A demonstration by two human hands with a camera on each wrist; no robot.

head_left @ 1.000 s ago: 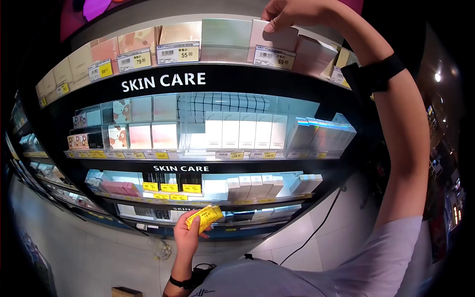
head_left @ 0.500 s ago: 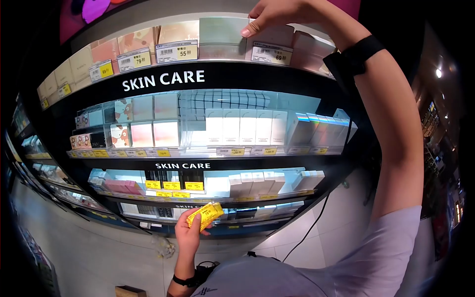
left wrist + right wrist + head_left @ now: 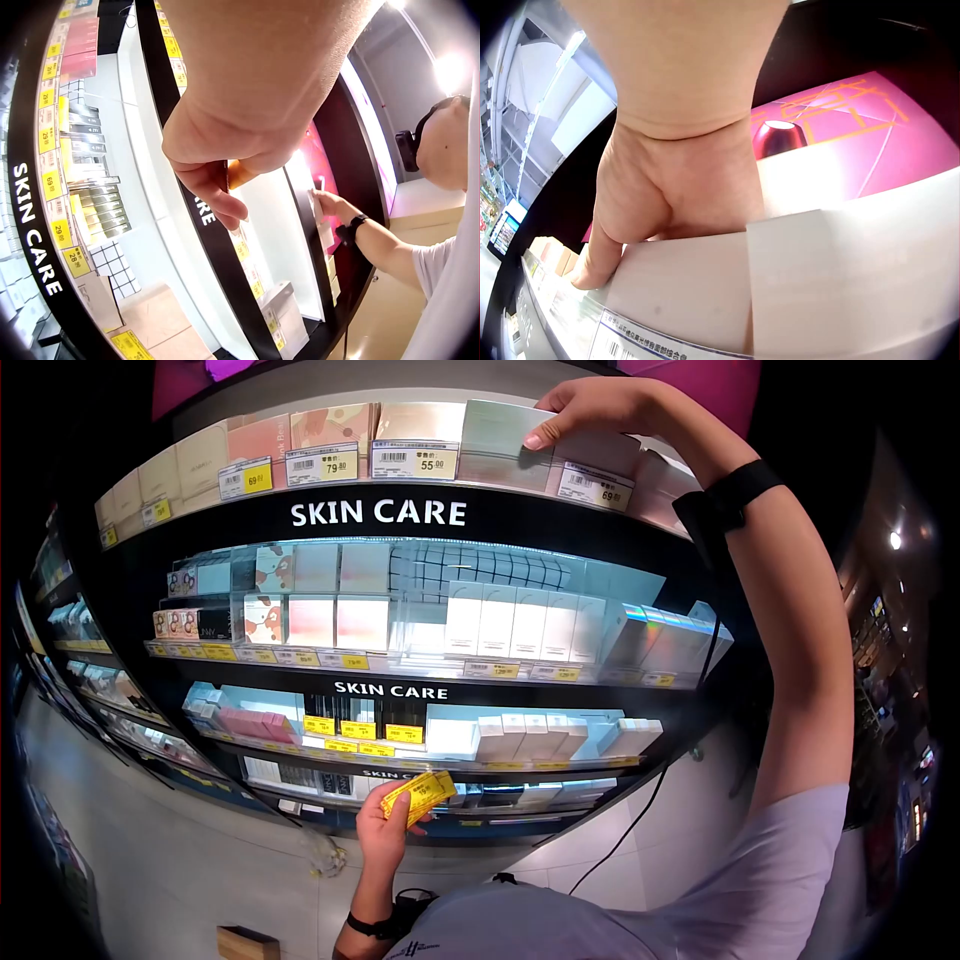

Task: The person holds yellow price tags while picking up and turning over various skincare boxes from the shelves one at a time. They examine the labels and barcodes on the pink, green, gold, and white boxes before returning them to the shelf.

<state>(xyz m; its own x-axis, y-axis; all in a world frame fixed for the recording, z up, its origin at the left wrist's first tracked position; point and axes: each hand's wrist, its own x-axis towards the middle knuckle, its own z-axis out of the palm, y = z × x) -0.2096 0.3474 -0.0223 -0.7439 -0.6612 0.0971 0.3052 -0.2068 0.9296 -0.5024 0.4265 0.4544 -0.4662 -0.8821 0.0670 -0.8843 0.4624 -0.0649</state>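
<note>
My left hand [image 3: 380, 838] holds a small stack of yellow price tags [image 3: 420, 796] low in front of the shelves, thumb across the top one. In the left wrist view the tags are hidden behind that hand [image 3: 232, 142]. On the top shelf my right hand [image 3: 605, 408] pinches a pale green box [image 3: 500, 445] by its upper right corner, thumb on the front face and fingers hidden behind. A pinkish box [image 3: 600, 448] stands beside it, behind a 69 price label [image 3: 594, 487]. In the right wrist view this pinkish box [image 3: 682, 285] lies right under my palm.
Rows of boxes stand on the tiers below the SKIN CARE strip [image 3: 378, 513]. A clear plastic lip with price labels, such as the 55 label [image 3: 414, 461], edges the top shelf. A black cable [image 3: 630, 838] trails to the floor, where a wooden block [image 3: 247, 943] lies.
My right hand has moved left from the pinkish box to the green box's corner. The shelf has shifted rightward in view. My left hand keeps the tags almost in place.
</note>
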